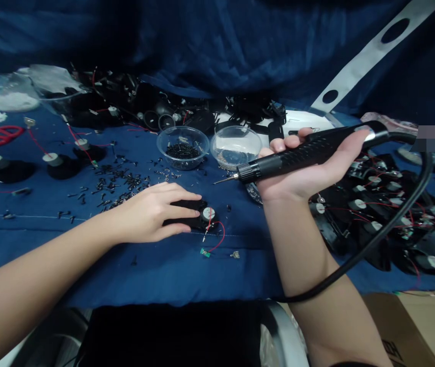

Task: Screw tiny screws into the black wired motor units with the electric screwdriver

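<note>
My left hand (pixel 152 211) lies over a black plastic housing (pixel 185 206), holding it down on the blue cloth (pixel 156 270). A silver cylindrical motor (pixel 209 214) sits at the housing's right end, and a red wire (pixel 218 237) loops from it to a small green connector (pixel 205 253). My right hand (pixel 301 173) holds a black electric screwdriver (pixel 309 153) palm up, its thin metal bit pointing left and clear of the housing. Its black cord (pixel 358 250) runs down past my right forearm.
Behind my hands stand a clear bowl of black screws (pixel 182 149) and a clear bowl of small silver screws (pixel 235 148). Loose screws (pixel 118 181) lie scattered on the cloth. Several wired black parts (pixel 374 214) are heaped at right; red scissors (pixel 1 135) lie far left.
</note>
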A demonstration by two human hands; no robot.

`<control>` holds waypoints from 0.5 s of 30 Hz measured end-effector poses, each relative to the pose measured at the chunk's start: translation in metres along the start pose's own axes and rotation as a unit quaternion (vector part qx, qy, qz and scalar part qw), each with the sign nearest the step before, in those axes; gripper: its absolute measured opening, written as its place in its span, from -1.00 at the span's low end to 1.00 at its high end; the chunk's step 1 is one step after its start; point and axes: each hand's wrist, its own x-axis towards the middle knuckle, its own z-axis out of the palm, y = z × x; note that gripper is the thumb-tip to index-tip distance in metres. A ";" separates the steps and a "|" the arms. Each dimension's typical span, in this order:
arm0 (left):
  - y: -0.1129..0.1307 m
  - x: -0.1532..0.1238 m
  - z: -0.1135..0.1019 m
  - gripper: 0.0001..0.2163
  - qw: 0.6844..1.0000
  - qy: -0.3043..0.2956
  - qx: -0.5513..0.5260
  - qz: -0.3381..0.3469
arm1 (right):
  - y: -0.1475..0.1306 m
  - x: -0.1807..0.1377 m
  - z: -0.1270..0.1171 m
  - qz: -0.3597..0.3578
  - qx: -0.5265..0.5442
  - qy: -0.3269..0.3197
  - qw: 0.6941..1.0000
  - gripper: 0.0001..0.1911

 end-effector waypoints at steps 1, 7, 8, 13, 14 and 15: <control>0.000 0.000 0.001 -0.76 1.000 -0.001 -0.004 -0.001 | 0.000 0.000 0.000 -0.001 0.000 0.001 1.000 -0.34; 0.002 0.004 0.000 -0.75 1.000 -0.025 -0.006 -0.007 | 0.000 -0.002 0.002 0.002 -0.009 -0.002 1.000 -0.34; 0.003 0.005 0.000 -0.75 0.999 -0.031 -0.010 -0.011 | 0.000 -0.003 0.002 0.002 -0.012 -0.003 1.000 -0.34; 0.003 0.011 -0.002 -0.76 0.997 -0.056 -0.050 -0.019 | 0.003 -0.006 0.003 -0.007 -0.011 0.000 1.000 -0.35; 0.003 0.013 -0.002 -0.76 0.997 -0.063 -0.052 -0.019 | 0.005 -0.007 0.003 -0.007 -0.011 -0.005 1.000 -0.36; 0.004 0.014 -0.003 -0.76 0.996 -0.068 -0.052 -0.021 | 0.006 -0.008 0.003 -0.004 -0.012 -0.011 1.000 -0.36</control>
